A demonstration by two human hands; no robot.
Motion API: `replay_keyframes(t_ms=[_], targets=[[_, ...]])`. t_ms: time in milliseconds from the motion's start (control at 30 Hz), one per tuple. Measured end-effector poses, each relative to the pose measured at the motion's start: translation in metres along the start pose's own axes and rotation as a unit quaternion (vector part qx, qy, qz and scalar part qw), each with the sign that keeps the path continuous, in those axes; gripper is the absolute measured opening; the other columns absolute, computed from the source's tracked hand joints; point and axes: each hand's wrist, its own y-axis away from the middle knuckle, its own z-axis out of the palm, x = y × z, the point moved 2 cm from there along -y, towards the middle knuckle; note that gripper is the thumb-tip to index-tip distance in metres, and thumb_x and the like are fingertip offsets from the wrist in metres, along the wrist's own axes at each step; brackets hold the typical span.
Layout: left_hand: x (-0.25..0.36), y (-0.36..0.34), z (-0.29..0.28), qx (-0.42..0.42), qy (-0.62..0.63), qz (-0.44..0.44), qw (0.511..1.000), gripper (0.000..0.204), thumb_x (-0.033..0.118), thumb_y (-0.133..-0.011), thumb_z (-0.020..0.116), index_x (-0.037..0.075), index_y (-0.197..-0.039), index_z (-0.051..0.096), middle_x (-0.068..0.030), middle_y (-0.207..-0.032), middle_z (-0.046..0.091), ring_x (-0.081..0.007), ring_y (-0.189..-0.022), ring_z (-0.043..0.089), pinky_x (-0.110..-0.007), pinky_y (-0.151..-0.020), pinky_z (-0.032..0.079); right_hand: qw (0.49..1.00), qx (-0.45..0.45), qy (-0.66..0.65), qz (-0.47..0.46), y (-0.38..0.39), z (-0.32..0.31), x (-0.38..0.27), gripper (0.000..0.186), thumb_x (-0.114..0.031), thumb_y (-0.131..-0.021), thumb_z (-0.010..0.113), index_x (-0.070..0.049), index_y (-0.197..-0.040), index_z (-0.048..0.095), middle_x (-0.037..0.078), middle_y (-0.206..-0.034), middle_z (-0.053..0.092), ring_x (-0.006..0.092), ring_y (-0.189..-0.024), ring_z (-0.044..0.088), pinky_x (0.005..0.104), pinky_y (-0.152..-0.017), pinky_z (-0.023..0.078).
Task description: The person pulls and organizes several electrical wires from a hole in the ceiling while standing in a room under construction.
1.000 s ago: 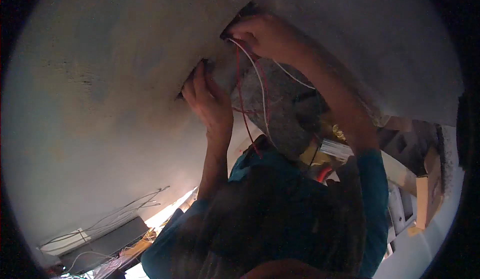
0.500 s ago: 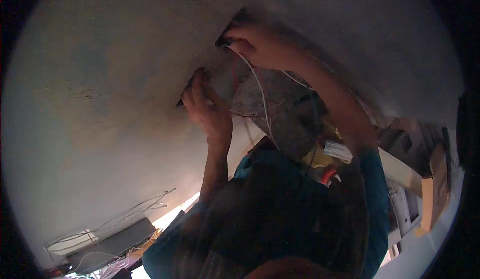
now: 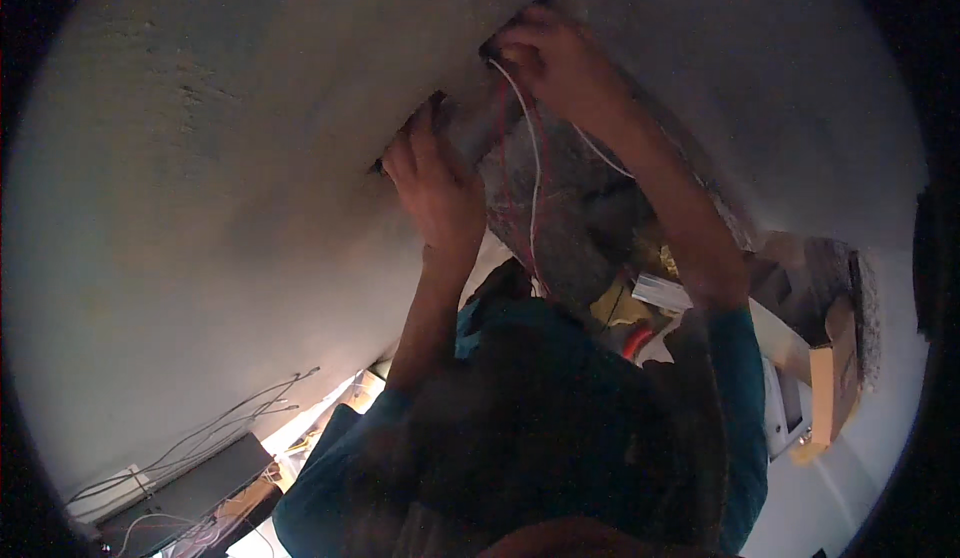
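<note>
On the far left, low down, a dark flat box (image 3: 190, 483) lies with thin cables (image 3: 215, 428) running from it, well apart from both hands.

The left hand (image 3: 435, 188) is pressed flat against the edge of a dark hole (image 3: 470, 128) in the grey wall (image 3: 220, 158). Its grip is open, with the fingers spread, and it holds nothing; it only leans on the wall.

The right hand (image 3: 555, 68) is higher and to the right, at the top corner of the hole. Its grip is pinched shut on the white wire (image 3: 535, 173), right at the wire's top end. From the grip the white wire hangs down, and a thin red wire (image 3: 512, 193) hangs just beside it. I cannot tell if the red wire is in the grip too.

What could go wrong? The pinch is small, so the white wire may slip out and fall. A hard pull may snap it or tear it loose inside the hole. The two wires hang close together and may tangle. The rough edge of the hole may scrape the fingers.
</note>
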Motion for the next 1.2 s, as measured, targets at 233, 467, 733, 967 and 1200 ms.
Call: replay_keyframes(t_ms=[233,467,733,967,1200], targets=[[-0.003,-0.003,0.000,0.032,-0.002,0.025,0.999,0.040,-0.001,-0.090,0.054,0.004,-0.130,0.055,-0.0223,-0.122,0.057,-0.0426,-0.114,0.051,-0.052,-0.097,0.041,0.997,0.067,-0.017,-0.030,0.016,0.011,0.001,0.023,-0.008,-0.086,0.069,-0.010,-0.109,0.072,0.014,-0.099,0.067,0.0288,-0.081,0.067,0.0360,-0.073,0.055],[-0.002,-0.004,-0.008,0.023,-0.018,-0.051,0.998,0.040,0.003,-0.093,0.054,0.002,-0.132,0.054,-0.0175,-0.125,0.062,-0.0395,-0.116,0.052,-0.051,-0.101,0.040,0.985,-0.007,-0.129,0.115,0.011,0.003,-0.006,0.024,0.001,-0.087,0.066,-0.010,-0.107,0.072,0.013,-0.104,0.065,0.0284,-0.095,0.064,0.0361,-0.081,0.052],[0.008,0.000,0.002,0.022,0.046,-0.052,0.997,0.048,-0.003,-0.085,0.053,0.001,-0.133,0.052,-0.0218,-0.129,0.056,-0.0431,-0.120,0.047,-0.053,-0.103,0.038,0.998,0.025,-0.065,-0.007,0.002,0.015,0.026,0.021,0.003,-0.086,0.065,-0.007,-0.103,0.073,0.012,-0.106,0.065,0.0281,-0.096,0.065,0.0388,-0.080,0.053],[-0.001,-0.003,0.004,0.067,0.040,0.007,0.997,0.045,-0.002,-0.084,0.055,0.001,-0.128,0.055,-0.0211,-0.122,0.058,-0.0438,-0.115,0.049,-0.054,-0.097,0.039,0.999,0.043,-0.008,0.007,0.005,0.016,-0.001,0.021,-0.002,-0.085,0.068,-0.009,-0.104,0.074,0.012,-0.106,0.065,0.0312,-0.098,0.065,0.0405,-0.084,0.054],[0.015,-0.010,0.001,0.039,-0.014,-0.082,0.996,0.041,-0.004,-0.086,0.052,0.002,-0.126,0.056,-0.0185,-0.115,0.063,-0.0412,-0.109,0.051,-0.052,-0.094,0.041,0.998,0.049,-0.038,0.005,0.013,0.004,0.005,0.022,-0.006,-0.083,0.072,-0.010,-0.104,0.074,0.013,-0.102,0.063,0.0285,-0.094,0.065,0.0384,-0.081,0.055]])
